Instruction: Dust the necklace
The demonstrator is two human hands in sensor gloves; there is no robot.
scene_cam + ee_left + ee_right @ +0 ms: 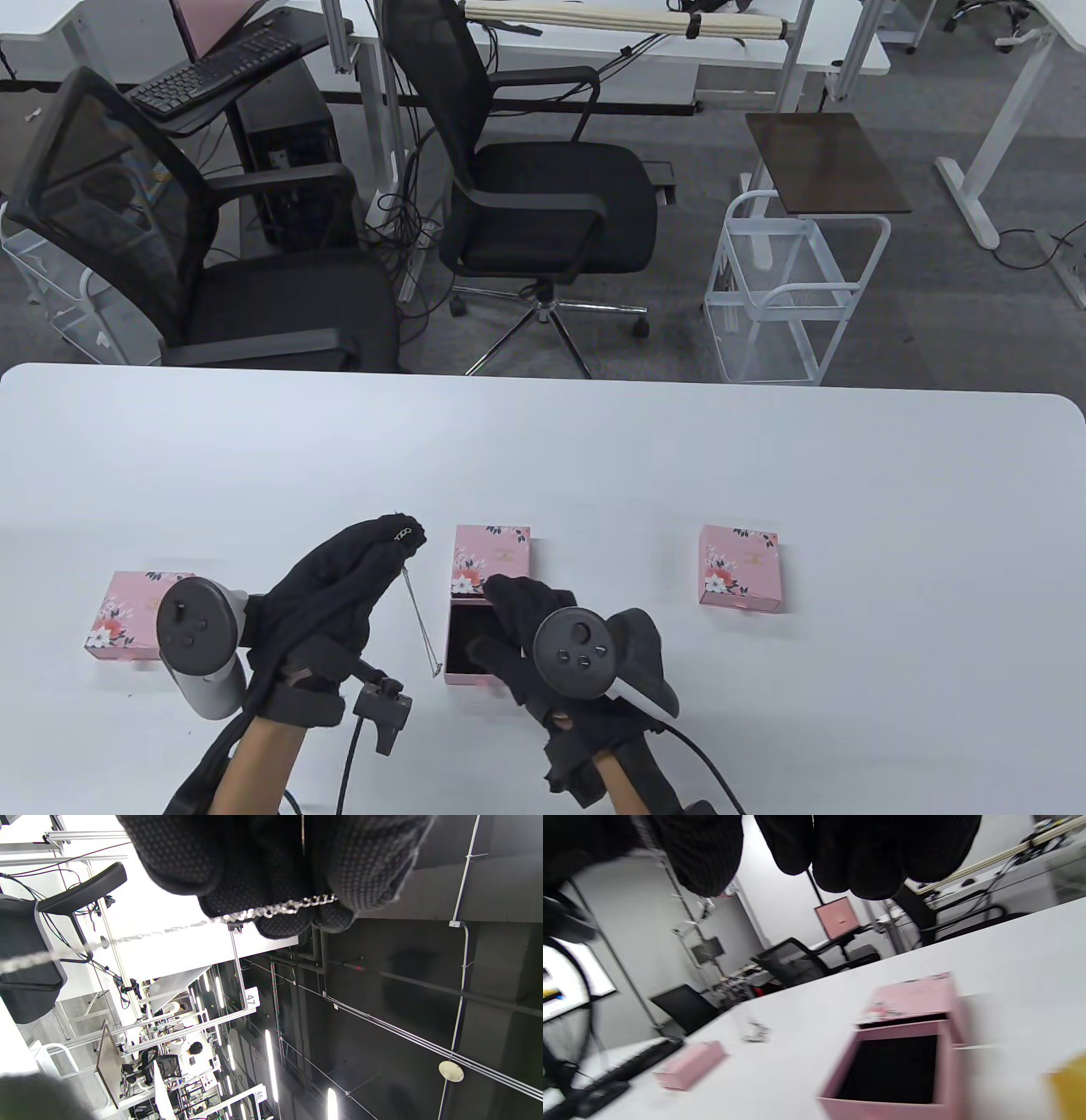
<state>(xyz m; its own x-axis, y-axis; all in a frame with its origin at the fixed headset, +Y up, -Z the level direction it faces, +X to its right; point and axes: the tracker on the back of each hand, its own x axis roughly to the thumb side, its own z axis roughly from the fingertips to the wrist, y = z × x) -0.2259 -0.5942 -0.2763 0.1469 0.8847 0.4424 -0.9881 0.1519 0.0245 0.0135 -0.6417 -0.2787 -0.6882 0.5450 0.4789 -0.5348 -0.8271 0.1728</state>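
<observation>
as we look down on the desk point(764, 458), our left hand point(339, 586) is raised, its fingers point(386, 535) pinching the necklace point(420, 615), whose chain hangs to the open pink box point(475, 649). our right hand point(517, 628) hovers over that box, fingers relaxed, holding nothing. the lettering on the floral lid point(492, 556) is too small to read. from the left wrist, signs "47" and "46" show overhead. the right wrist view is blurred.
</observation>
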